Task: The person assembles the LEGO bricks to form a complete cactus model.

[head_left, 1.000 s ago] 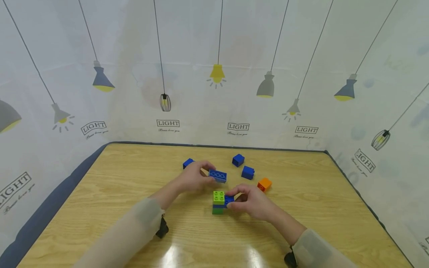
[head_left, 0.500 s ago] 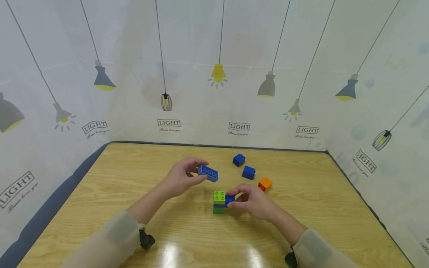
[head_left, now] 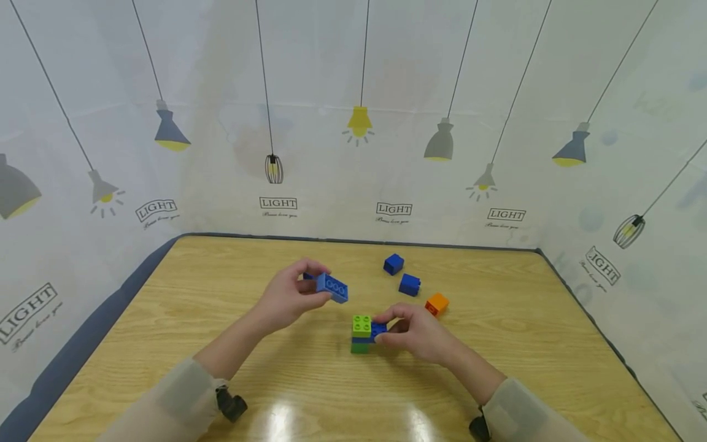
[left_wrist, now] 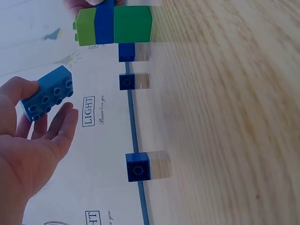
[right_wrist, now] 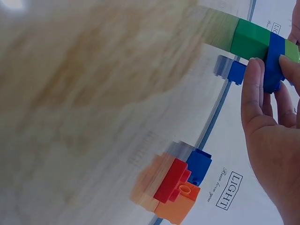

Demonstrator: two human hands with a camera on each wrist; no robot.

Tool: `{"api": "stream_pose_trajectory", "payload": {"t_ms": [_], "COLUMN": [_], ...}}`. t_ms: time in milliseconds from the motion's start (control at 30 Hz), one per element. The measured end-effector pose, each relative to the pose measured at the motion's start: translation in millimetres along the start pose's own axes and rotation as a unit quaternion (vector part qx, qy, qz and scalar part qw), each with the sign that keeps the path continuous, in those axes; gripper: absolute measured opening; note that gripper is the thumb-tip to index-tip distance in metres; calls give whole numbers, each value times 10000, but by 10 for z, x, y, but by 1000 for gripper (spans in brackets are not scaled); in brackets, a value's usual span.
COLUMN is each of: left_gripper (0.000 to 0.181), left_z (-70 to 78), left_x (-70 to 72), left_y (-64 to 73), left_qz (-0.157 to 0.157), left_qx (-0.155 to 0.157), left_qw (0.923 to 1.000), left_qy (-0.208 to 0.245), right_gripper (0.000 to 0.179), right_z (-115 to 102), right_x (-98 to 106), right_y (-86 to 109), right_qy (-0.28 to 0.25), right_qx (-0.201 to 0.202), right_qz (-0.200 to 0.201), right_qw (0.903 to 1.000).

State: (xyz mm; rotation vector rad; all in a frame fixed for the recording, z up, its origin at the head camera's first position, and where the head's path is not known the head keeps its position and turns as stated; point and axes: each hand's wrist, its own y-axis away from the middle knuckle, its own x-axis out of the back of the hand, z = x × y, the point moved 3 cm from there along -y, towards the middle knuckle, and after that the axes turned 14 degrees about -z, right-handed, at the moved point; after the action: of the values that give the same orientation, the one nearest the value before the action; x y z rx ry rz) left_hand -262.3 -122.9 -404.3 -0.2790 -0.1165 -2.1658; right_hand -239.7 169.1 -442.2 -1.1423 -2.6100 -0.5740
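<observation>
My left hand pinches a light blue eight-stud brick between thumb and fingers, held tilted above the table. Its studs show in the left wrist view, pointing away from the palm. My right hand grips the protruding end of a dark blue brick with thumb and fingers. That brick is the middle layer of a small stack, between a lime green brick on top and a darker green brick at the bottom. The stack stands upright on the table; my fingers partly cover the blue layer.
Two small blue bricks lie behind the stack, with an orange brick to the right. Another blue brick is partly hidden behind my left hand. The right wrist view shows a red brick beside the orange one.
My left hand has moved leftward and back from near the stack, carrying the light blue brick, which has tilted. My right hand and the stack have stayed in place.
</observation>
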Motion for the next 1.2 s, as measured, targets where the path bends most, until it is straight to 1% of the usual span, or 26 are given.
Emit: {"api": "stream_pose_trajectory", "payload": {"t_ms": [167,300,467,600,900,1000,1200], "left_gripper": [41,42,47,44,41,42,49], "left_z": [4,17,24,38,61,55,56], "left_x": [25,33,43,47,43,39,26], "left_y": [37,52,70,83,84,86,92], "left_qz": [75,106,158,202,285,244,-1], "left_qx": [-13,-62,-90,-133,-224,-236,-221], "left_qw": [10000,9999,9998,9997,9983,9987,9998], "left_qy": [-41,-60,44,65,-459,-386,30], "right_gripper": [31,30,30,32,32,32,32], "right_z": [-3,-5,-13,-26,-40,-37,-47], "right_x": [-6,-12,-10,-12,-22,-22,-20], "right_y": [3,3,6,14,27,27,31], "right_qy": [-5,-20,-39,-72,-136,-123,-134], "right_qx": [30,-20,-15,46,23,35,68], "right_qz": [-28,-25,-43,-82,-78,-83,-87], "right_qw": [10000,10000,10000,9999,9999,9999,9998]}}
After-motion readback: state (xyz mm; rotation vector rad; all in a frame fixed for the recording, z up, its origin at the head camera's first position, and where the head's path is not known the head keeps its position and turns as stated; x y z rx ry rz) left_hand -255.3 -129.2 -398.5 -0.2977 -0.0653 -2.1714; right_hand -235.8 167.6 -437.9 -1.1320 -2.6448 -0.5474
